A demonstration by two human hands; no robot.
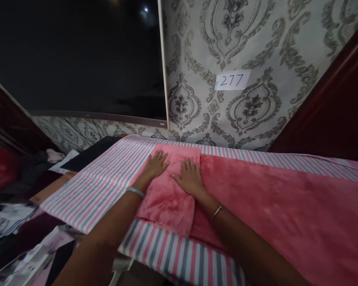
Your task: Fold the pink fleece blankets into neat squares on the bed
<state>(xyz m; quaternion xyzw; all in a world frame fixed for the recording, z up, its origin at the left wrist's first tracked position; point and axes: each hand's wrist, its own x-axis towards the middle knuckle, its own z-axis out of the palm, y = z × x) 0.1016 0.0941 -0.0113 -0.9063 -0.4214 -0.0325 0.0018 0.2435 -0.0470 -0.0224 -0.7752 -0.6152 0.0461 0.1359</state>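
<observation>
A long pink plush blanket [274, 206] lies over a striped sheet [101, 174] of pink, grey and white. At its left end a lighter pink section [170, 202] is folded over the darker part. My left hand [155, 165] presses flat on the upper left of this fold, fingers spread. On the fold's right side, near its edge, rests my right hand [191, 176], palm down with the thumb apart. Neither hand grips anything. A bracelet circles each wrist.
Behind the surface, a large dark television [83, 59] hangs on the patterned wall. A paper label reading 277 [232, 80] is stuck to the right. Clothes and papers [12, 218] pile up at the left, by a red bag [1, 171]. Dark red wood [331, 111] stands at the right.
</observation>
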